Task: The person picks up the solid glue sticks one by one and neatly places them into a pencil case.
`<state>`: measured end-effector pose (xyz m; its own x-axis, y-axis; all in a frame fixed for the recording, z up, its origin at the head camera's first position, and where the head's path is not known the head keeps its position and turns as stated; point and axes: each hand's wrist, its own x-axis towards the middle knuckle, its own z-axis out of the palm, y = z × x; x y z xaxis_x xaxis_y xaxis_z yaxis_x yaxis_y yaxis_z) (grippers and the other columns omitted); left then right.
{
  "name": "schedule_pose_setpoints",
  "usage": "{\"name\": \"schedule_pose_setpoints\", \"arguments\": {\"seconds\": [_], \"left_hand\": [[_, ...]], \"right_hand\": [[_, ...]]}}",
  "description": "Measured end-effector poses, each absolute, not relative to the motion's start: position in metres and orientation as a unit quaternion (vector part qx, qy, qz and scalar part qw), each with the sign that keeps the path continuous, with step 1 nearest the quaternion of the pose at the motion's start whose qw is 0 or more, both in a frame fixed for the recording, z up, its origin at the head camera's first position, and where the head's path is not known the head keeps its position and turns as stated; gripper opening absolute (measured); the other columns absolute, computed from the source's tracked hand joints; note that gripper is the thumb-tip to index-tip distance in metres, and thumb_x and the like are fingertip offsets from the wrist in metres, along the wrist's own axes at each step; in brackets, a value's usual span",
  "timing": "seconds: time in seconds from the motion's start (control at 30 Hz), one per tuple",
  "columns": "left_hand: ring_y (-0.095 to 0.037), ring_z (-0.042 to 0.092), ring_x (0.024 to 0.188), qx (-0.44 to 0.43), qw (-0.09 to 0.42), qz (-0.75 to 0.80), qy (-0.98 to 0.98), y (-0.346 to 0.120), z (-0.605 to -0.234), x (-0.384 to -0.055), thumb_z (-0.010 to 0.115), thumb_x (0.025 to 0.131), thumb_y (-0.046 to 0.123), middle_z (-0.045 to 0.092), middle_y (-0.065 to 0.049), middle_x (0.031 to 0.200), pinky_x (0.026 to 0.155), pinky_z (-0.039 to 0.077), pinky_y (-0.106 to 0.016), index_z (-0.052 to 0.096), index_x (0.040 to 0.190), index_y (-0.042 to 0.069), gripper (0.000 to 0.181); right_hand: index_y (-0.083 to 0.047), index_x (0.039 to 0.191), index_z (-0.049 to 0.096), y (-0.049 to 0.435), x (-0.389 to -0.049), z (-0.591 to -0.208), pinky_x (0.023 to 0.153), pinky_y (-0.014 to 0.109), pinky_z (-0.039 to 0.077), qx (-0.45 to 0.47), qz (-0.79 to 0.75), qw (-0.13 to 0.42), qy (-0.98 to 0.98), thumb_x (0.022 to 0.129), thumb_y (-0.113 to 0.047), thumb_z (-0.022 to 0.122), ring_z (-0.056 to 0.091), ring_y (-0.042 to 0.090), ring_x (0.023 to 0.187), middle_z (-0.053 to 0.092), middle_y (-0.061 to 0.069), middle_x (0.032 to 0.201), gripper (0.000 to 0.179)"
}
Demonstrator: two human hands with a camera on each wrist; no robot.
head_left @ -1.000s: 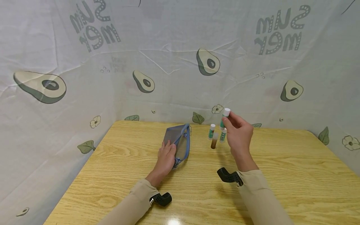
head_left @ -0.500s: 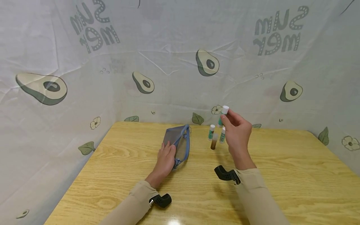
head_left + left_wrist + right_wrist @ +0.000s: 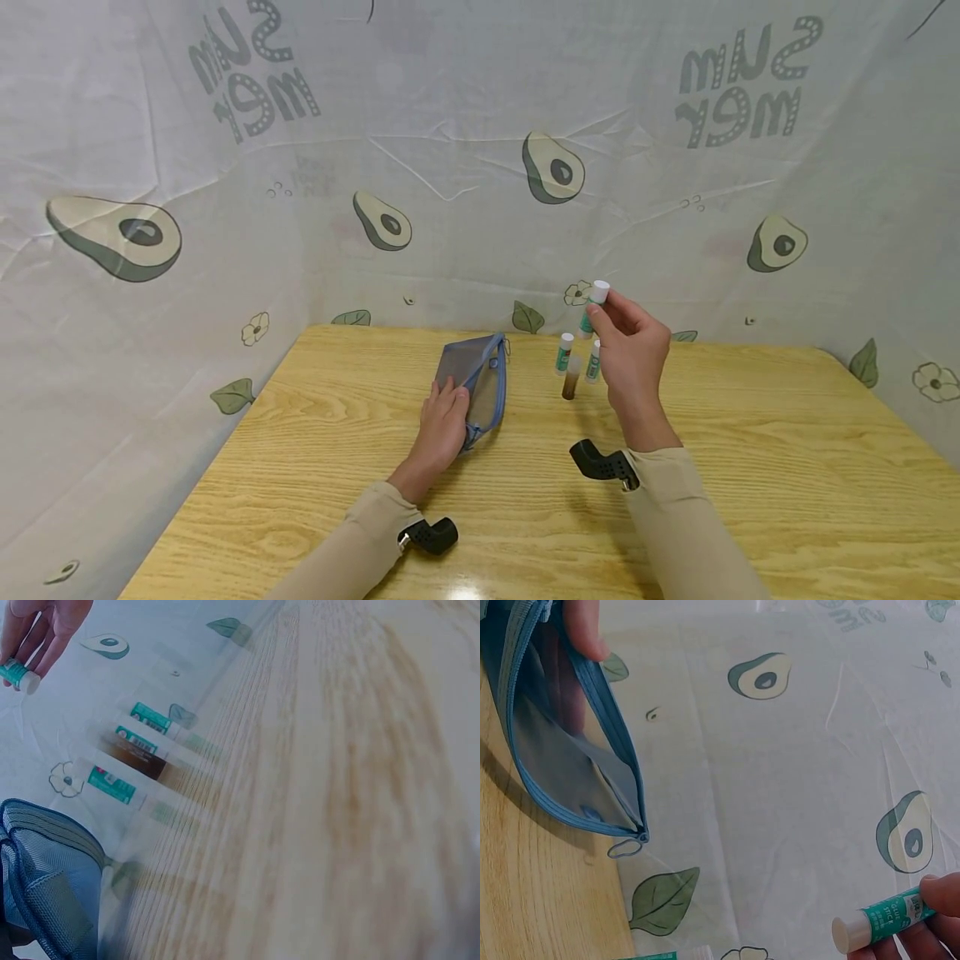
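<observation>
My left hand (image 3: 444,423) grips the side of a blue mesh zipper pouch (image 3: 491,400), its thumb at the opening. The pouch gapes toward the right, and the right wrist view shows its unzipped mouth (image 3: 634,776). My right hand (image 3: 636,354) pinches a green glue stick (image 3: 597,293) with a white cap, raised over the back of the table. Below it stand two similar glue sticks, a left one (image 3: 563,354) and a right one (image 3: 593,365). A brown tube (image 3: 569,385) with a pale translucent top stands just in front of them.
The wooden table (image 3: 360,500) ends at a pale cloth backdrop (image 3: 450,275) printed with avocados and leaves. Black wrist cameras hang from both sleeves, one on the left (image 3: 433,536) and one on the right (image 3: 596,461).
My right hand has shifted slightly up and left with the glue stick, which leans a little more. The left hand and the pouch have stayed put.
</observation>
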<state>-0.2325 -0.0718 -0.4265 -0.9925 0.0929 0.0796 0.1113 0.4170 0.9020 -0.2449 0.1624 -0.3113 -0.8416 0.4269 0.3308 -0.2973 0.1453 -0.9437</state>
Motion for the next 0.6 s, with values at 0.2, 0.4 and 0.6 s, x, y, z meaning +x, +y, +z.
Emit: {"name": "schedule_pose_setpoints", "arguments": {"seconds": [0.2, 0.4, 0.6], "left_hand": [[-0.048, -0.002, 0.165, -0.061, 0.006, -0.540, -0.840, -0.072, -0.426, -0.232, 0.024, 0.118, 0.034, 0.021, -0.026, 0.175, 0.131, -0.002, -0.069, 0.042, 0.158, -0.008, 0.061], [-0.050, -0.001, 0.165, -0.062, 0.012, -0.541, -0.839, -0.071, -0.425, -0.232, 0.025, 0.118, 0.030, 0.022, -0.029, 0.173, 0.131, -0.002, -0.070, 0.045, 0.156, -0.011, 0.059], [-0.051, 0.000, 0.164, -0.061, 0.018, -0.539, -0.840, -0.070, -0.425, -0.233, 0.025, 0.118, 0.029, 0.023, -0.030, 0.173, 0.131, -0.001, -0.070, 0.046, 0.154, -0.012, 0.058]], "right_hand": [[-0.006, 0.139, 0.071, 0.160, -0.247, -0.312, 0.085, 0.010, 0.056, -0.046, 0.656, 0.278, -0.700, 0.102, -0.017, 0.073, 0.067, 0.002, 0.103, 0.073, 0.015, 0.133, 0.038], [-0.005, 0.138, 0.072, 0.155, -0.250, -0.314, 0.085, 0.010, 0.056, -0.042, 0.664, 0.267, -0.697, 0.101, -0.014, 0.073, 0.068, 0.002, 0.104, 0.073, 0.015, 0.131, 0.038], [-0.005, 0.139, 0.071, 0.148, -0.249, -0.314, 0.089, 0.013, 0.054, -0.039, 0.670, 0.251, -0.698, 0.102, -0.014, 0.073, 0.066, 0.004, 0.106, 0.072, 0.016, 0.135, 0.038]]}}
